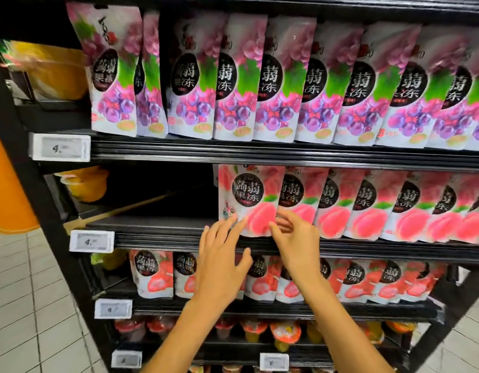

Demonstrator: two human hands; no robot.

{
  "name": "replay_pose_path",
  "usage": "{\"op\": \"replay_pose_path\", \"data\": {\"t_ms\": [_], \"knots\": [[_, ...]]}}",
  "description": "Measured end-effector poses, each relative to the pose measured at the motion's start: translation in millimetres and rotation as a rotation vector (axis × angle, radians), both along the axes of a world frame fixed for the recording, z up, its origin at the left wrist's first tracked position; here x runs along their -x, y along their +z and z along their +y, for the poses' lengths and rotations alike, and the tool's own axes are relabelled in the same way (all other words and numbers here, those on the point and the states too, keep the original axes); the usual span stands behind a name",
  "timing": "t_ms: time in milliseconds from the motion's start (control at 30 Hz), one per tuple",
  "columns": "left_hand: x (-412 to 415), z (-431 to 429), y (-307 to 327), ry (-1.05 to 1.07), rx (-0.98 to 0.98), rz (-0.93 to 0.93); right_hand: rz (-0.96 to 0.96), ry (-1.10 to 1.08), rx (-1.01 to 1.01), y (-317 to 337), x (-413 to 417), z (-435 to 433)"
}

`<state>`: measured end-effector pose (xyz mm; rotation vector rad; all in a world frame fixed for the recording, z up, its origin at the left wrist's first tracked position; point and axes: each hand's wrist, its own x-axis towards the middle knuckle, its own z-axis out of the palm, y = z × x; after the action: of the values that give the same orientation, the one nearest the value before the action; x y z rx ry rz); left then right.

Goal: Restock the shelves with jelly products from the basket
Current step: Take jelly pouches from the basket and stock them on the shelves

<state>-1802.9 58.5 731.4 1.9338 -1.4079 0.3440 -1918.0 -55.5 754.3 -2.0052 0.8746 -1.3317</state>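
Observation:
A row of pink peach jelly pouches stands on the middle shelf. Both my hands are at the leftmost peach pouch. My left hand touches its lower left corner with straight fingers. My right hand pinches its lower right edge, with the thumb in front and the curled fingers beside the neighbouring pouch. To the left of this pouch the shelf is bare and dark. No basket is in view.
Purple grape pouches fill the shelf above, and red strawberry pouches the shelf below. Jelly cups stand lower down. Orange cups sit at the far left, near price tags. An orange pillar and tiled floor lie left.

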Motion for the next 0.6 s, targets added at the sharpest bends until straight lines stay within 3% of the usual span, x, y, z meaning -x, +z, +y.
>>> {"op": "replay_pose_path", "data": {"t_ms": [600], "knots": [[1.7,-7.1,1.1,0.035,-0.060,0.026,0.072,-0.109,0.034,-2.1,-6.8,3.8]]}}
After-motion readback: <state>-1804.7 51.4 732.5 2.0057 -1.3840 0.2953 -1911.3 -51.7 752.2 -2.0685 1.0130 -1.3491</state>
